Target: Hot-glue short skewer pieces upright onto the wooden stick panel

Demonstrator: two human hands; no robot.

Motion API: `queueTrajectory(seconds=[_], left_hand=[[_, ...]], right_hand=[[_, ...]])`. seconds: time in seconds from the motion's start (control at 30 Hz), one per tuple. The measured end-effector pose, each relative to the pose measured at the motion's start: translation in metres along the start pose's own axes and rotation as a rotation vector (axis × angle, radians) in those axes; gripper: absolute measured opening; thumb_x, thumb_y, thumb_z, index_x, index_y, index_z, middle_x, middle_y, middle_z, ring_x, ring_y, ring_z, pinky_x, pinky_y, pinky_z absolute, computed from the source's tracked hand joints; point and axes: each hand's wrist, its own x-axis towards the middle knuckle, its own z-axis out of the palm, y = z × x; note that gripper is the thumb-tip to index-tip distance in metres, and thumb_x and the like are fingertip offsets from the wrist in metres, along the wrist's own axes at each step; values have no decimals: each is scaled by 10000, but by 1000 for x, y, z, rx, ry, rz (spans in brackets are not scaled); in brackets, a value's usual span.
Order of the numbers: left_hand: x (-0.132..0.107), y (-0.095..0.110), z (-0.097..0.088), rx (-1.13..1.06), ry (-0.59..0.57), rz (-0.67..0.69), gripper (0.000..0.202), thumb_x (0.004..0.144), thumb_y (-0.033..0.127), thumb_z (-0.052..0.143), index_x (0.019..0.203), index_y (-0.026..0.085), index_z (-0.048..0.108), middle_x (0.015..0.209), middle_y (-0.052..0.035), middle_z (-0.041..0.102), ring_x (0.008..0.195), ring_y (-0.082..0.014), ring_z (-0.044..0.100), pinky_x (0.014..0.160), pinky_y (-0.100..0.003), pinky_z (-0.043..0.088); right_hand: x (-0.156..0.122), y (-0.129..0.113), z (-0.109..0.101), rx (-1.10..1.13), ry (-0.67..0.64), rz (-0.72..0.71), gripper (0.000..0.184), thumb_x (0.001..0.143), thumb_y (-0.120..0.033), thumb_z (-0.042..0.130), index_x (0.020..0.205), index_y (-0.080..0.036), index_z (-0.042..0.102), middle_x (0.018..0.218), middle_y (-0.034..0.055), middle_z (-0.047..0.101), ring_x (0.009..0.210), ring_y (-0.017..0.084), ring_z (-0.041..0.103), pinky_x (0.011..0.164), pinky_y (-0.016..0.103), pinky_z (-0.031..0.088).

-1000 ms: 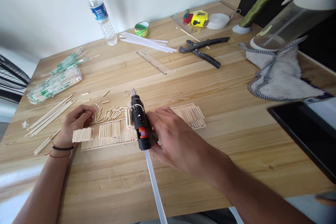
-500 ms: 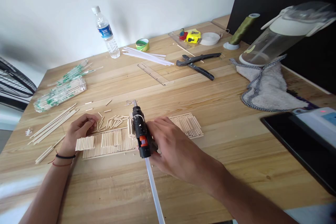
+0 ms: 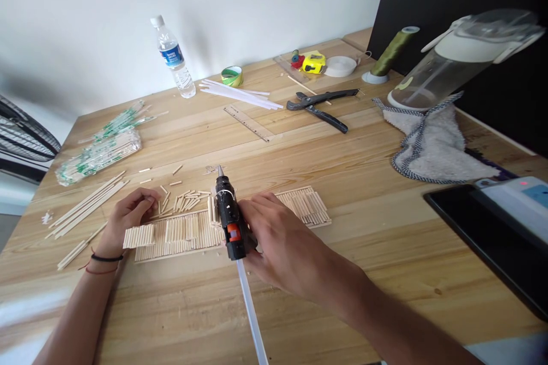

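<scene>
My right hand (image 3: 274,239) is wrapped round a black hot glue gun (image 3: 229,211), its nozzle pointing away from me and a clear glue stick (image 3: 252,313) trailing from its back. Beneath the gun lies a long panel of short wooden sticks (image 3: 188,234) set side by side, partly hidden by the gun and my hand. My left hand (image 3: 133,210) rests at the panel's left end with fingers curled together; what they pinch, if anything, is hidden. Beside those fingers are several loose short sticks (image 3: 186,201). A small raised stick piece (image 3: 138,236) sits at the panel's left end.
Long sticks (image 3: 88,205) and plastic-wrapped bundles (image 3: 103,154) lie at left. Further back are a water bottle (image 3: 173,57), green tape (image 3: 232,76), a ruler (image 3: 248,123), black cutters (image 3: 321,104) and a yellow tape measure (image 3: 314,63). At right are a cloth (image 3: 432,148) and black tablet-like slab (image 3: 483,239).
The view has shifted very slightly. Both hands, the glue gun and the panel hold nearly the same places.
</scene>
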Motion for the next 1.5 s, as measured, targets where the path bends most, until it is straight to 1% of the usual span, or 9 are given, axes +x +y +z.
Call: queueTrajectory(seconds=[0.33,0.63,0.73,0.93,1.1,1.33,1.5], left_hand=[[0,-1,0,12,2,-2,264,835,435,751,910,182,745,720,3,628,644,-131,508,597,-254,376],[0,-3,0,-34,21,-40,279,821,446,764,930,189,749,727,3,627,674,-140,530,604,-252,383],[0,-1,2,-51,28,-50,298,796,451,776,921,182,749,705,3,623,674,-147,543,604,-252,394],[-3,8,5,-4,48,-36,296,771,446,788,889,178,745,688,9,617,654,-144,542,599,-255,402],[-3,12,7,-3,66,-48,314,721,443,814,872,175,752,682,7,624,646,-145,547,590,-256,405],[-3,13,9,-23,73,-54,285,711,410,816,851,174,741,655,14,633,624,-126,546,591,-237,411],[-3,12,9,-9,57,-25,269,733,402,805,855,171,740,650,12,626,617,-125,524,576,-243,390]], right_hand=[[1,-1,-1,-10,0,5,151,833,-125,667,954,-176,591,938,74,693,877,251,603,885,390,448],[1,-1,-1,10,-14,7,167,831,-109,661,971,-172,595,959,74,698,889,249,604,903,393,445],[1,-2,-1,-1,-12,2,169,826,-107,661,961,-176,587,943,69,692,879,247,599,893,398,447],[2,-3,-2,-21,-33,18,164,835,-108,663,957,-178,577,941,73,688,876,247,585,895,402,446],[1,-3,-4,-16,-47,24,163,855,-128,678,970,-183,576,968,74,694,892,246,584,911,394,437],[1,-3,-5,2,-47,16,128,887,-137,678,985,-162,599,963,72,695,884,242,584,922,390,426],[2,-3,-4,-16,-48,16,168,858,-138,720,980,-147,605,957,76,690,867,242,581,909,388,428]])
